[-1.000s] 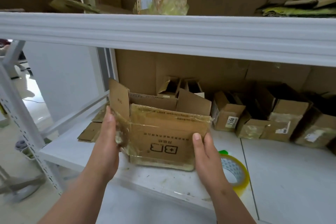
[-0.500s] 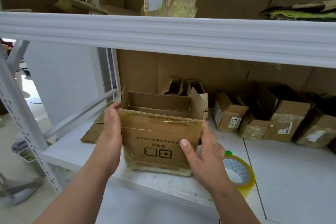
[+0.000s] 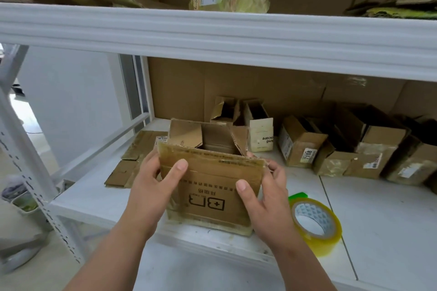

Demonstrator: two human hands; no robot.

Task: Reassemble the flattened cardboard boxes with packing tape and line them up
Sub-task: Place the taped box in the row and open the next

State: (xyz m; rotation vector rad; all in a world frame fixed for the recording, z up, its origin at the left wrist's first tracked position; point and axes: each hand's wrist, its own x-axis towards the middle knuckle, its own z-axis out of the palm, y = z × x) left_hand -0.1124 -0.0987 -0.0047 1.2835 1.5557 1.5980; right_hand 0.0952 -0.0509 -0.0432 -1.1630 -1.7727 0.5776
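Since a second ago the cardboard box (image 3: 210, 186) has been squared up from a skewed, half-collapsed shape into an open-topped box standing on the shelf (image 3: 378, 231). The left hand (image 3: 153, 186) and right hand (image 3: 267, 198), formerly laid flat against its sides, are now wrapped around its front corners, thumbs pressed on the front panel.

My left hand (image 3: 151, 192) and right hand (image 3: 268, 198) are bare: no gloves, rings, or watch. Behind my fingers (image 3: 181, 165) both forearms run back uncovered to the picture's lower edge, with no sleeve showing. My thumbnails are short and plain.
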